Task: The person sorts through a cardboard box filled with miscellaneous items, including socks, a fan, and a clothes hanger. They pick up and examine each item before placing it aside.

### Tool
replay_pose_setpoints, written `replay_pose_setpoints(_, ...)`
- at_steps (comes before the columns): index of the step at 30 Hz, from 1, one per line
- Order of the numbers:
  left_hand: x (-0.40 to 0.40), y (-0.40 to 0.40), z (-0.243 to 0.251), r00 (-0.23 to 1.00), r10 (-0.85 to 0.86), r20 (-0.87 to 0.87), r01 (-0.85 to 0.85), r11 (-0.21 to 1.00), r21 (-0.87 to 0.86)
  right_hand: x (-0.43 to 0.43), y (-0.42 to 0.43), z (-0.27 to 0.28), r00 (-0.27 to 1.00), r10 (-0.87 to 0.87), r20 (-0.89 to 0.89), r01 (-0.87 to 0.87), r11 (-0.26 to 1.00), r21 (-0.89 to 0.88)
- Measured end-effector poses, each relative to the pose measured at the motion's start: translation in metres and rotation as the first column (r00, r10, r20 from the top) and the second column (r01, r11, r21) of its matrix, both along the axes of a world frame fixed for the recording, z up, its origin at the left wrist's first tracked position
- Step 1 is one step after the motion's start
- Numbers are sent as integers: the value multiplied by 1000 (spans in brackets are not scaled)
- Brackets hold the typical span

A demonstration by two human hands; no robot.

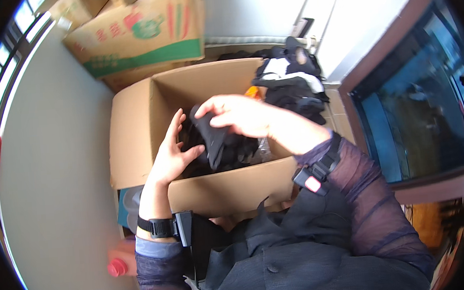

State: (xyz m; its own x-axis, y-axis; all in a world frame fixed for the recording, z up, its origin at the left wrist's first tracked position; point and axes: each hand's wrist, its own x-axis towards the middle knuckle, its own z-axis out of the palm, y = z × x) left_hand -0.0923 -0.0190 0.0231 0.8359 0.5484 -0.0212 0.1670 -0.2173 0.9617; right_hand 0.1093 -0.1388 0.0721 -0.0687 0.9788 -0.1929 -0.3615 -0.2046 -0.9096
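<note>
An open cardboard box (231, 190) stands in front of me with a heap of dark items (242, 146) inside. From above its opening, my right hand (240, 115) grips the upper end of a black cloth item (214, 142), possibly a sock or a folded garment. Its lower end hangs down to a narrow point. Just left of it is my left hand (174, 151), palm turned inward, with fingers and thumb spread and nothing held. The left thumb tip is close to the cloth; I cannot tell whether it touches.
A pile of black and white clothing or shoes (292, 81) lies behind the box's right side. Larger printed cartons (141, 33) are stacked behind. A pale wall or panel (53, 159) borders the left. A pink container with a red cap (118, 267) sits at lower left.
</note>
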Motion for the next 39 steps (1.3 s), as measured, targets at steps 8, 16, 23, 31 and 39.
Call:
replay_pose_setpoints(8, 17, -31, -3, 990, -133, -39, 121, 968, -221, -30, -81, -12, 972, -20, 233, 28, 999, -31)
replay_pose_setpoints(16, 17, -27, -17, 979, -71, -193, 77, 997, 23, -19, -120, -68, 916, -63, 397, 152, 969, -196)
replay_pose_setpoints(23, 25, -24, -9, 956, -63, -285, 70, 997, 13, 16, -126, -55, 886, -119, 447, 235, 948, -214)
replay_pose_setpoints(31, 48, -35, -8, 918, -153, -367, 299, 873, 385, 80, -159, -4, 397, -110, 911, 175, 984, 43)
replay_pose_setpoints(39, 69, -57, -2, 961, -179, -210, 261, 837, 481, 121, -149, 27, -74, -330, 941, 315, 887, 336)
